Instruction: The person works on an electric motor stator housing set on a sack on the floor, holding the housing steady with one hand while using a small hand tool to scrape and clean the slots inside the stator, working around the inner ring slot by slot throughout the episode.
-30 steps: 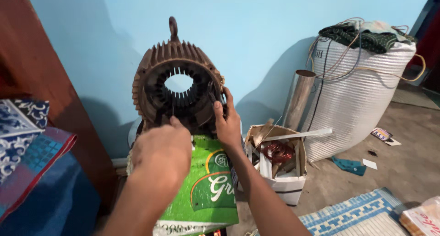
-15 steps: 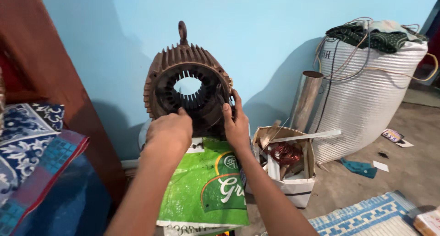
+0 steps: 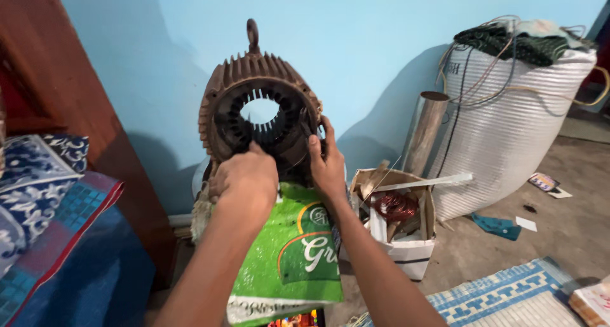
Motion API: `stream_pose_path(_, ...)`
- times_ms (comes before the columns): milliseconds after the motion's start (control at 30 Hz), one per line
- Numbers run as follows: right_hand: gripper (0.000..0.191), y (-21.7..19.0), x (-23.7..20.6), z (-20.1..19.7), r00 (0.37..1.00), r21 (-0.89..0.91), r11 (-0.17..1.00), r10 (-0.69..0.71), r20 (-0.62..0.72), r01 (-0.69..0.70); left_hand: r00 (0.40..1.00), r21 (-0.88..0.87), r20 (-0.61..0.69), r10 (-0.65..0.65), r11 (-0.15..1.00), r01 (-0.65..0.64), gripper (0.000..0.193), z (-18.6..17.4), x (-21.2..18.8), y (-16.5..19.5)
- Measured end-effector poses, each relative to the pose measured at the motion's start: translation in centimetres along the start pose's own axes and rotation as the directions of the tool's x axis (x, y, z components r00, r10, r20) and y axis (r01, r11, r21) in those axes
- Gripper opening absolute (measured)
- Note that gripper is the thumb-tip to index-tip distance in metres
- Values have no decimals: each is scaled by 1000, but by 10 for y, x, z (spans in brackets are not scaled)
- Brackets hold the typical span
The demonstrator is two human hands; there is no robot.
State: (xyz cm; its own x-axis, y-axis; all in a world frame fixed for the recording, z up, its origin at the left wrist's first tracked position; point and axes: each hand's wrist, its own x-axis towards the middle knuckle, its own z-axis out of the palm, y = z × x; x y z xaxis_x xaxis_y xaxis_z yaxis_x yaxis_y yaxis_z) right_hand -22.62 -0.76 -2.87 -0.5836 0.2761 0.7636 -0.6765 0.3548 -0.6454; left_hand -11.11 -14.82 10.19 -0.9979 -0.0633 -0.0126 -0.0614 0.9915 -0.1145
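Head cam looking down at my two hands on a rusty motor stator housing (image 3: 259, 114), the finned cast kind with a lifting eye on top. It's sitting upright on something draped with a green printed sack (image 3: 289, 251), right against the blue wall (image 3: 381, 41). My left hand (image 3: 244, 181) is curling over the lower front rim, fingers bent in toward the slots, though I can't tell if they're actually pinching anything. My right hand (image 3: 327, 162) is pressing flat-ish against the right side of the rim, fingers reaching up along the edge.

I'm guessing this thing is seriously heavy and totally rigid, so it's not going anywhere by accident, but the rust is making it gritty and the fins and slot teeth are looking sharp. Best grip is probably the outer rim with both hands, or that eye on top.

Around it: a cardboard box (image 3: 406, 244) holding a copper wire coil (image 3: 394, 206) just to my right, a metal pipe (image 3: 426, 133) leaning behind it, a big white woven sack (image 3: 515, 130) stuffed with wires, a blue woven mat (image 3: 508, 295) on the floor, and patterned blue fabric (image 3: 38, 193) on my left. The box is crowding the right side a bit
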Motion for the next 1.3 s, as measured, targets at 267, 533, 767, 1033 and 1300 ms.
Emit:
stream_pose_path(267, 60, -4, -5, -1, 993, -8, 993, 121, 18, -120, 986, 11, -114, 118, 993, -117, 67, 8, -3, -11)
stream_pose_path(533, 61, -5, -5, -3, 998, -8, 998, 59, 25, -59, 988, 25, -86, 125, 992, -123, 59, 22, 9, -14)
stream_pose_path(767, 62, 1, -6, -3, 989, -34, 990, 141, 31, -140, 997, -11, -75, 27, 1000, -28, 76, 17, 7, -7)
stream_pose_path(1033, 59, -1, -9, -4, 1000, 7, 1000, 2, 2, -2, 998, -125, 52, 42, 992, -35, 66, -16, -42, -22)
stream_pose_path(1300, 61, 2, -6, -3, 1000, -22, 1000, 14, 6, -13, 971, 2, -178, 161, 987, -163, 70, 23, 6, -30)
